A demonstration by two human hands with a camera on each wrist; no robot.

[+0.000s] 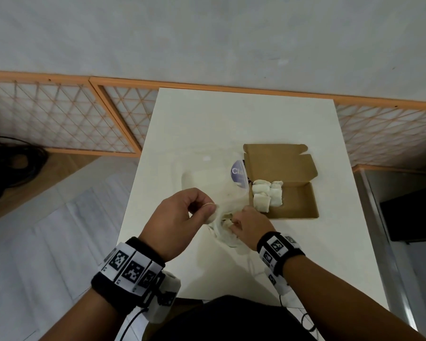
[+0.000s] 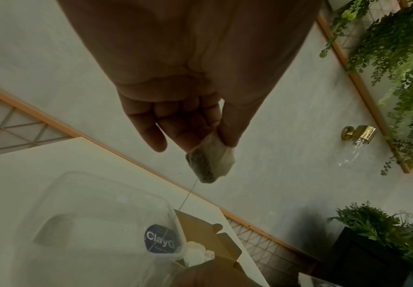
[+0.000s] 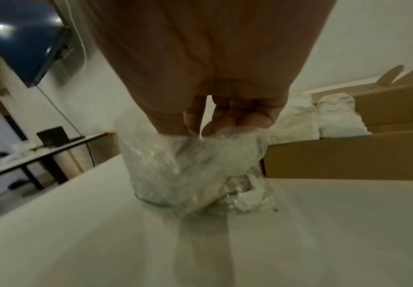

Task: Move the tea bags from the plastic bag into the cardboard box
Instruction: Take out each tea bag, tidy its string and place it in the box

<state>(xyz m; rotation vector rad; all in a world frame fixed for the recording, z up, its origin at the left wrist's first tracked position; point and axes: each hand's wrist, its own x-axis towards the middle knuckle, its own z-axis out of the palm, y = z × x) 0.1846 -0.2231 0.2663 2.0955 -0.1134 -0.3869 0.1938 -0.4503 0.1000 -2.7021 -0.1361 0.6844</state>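
My left hand (image 1: 208, 210) pinches one pale tea bag (image 2: 210, 163) between thumb and fingers just above the table, its thread dangling below. Close to its right, my right hand (image 1: 234, 223) grips the bunched top of the clear plastic bag (image 3: 195, 167), which stands on the white table with more tea bags inside. The open brown cardboard box (image 1: 298, 203) lies just beyond my right hand. Several white tea bags (image 1: 266, 195) fill its left end, seen also as the boxed tea bags (image 3: 323, 118) in the right wrist view.
A clear plastic container (image 2: 102, 213) with a blue round sticker (image 1: 239, 173) lies left of the box, behind the hands. The white table (image 1: 182, 124) is narrow, with floor on both sides and an orange lattice panel (image 1: 59, 114) behind. Black cables (image 1: 12, 163) lie on the floor, far left.
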